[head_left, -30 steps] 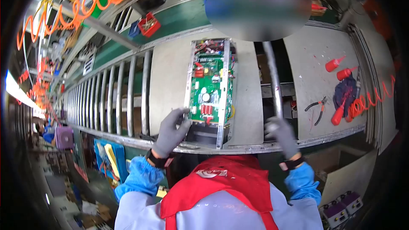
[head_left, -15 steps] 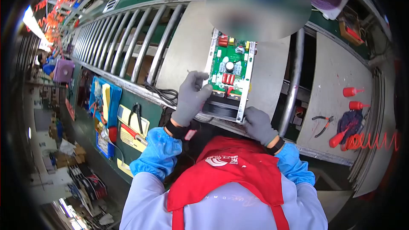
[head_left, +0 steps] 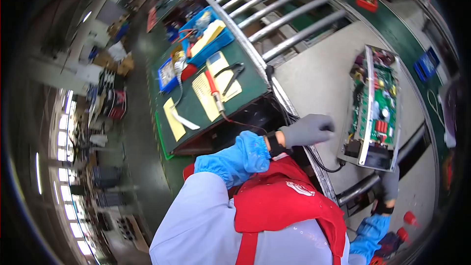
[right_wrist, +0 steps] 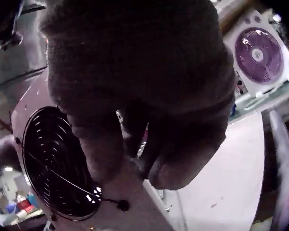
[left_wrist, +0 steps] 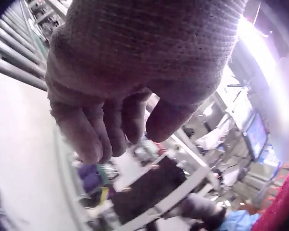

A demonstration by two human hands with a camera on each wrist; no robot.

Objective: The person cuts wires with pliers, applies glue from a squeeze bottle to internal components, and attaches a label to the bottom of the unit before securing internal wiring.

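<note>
In the head view, a metal-framed device with a green circuit board lies on a pale board. The gloved left hand is left of its near end, not touching it, with fingers loosely bent and nothing held; the left wrist view shows the same hand empty. At the device's near right corner, the gloved right hand is partly hidden. In the right wrist view, that hand has bent fingers and thumb at the edge of the device's side panel, beside a round fan grille.
Metal rollers run beyond the pale board. A black cable hangs at its near edge. Left, a green bench carries a soldering iron, yellow sheets and a blue tray. Red bottles are at lower right.
The head view has turned toward the left bench. The left hand has moved off the device to its left. The right hand, earlier on a roller, has come to the device's near corner.
</note>
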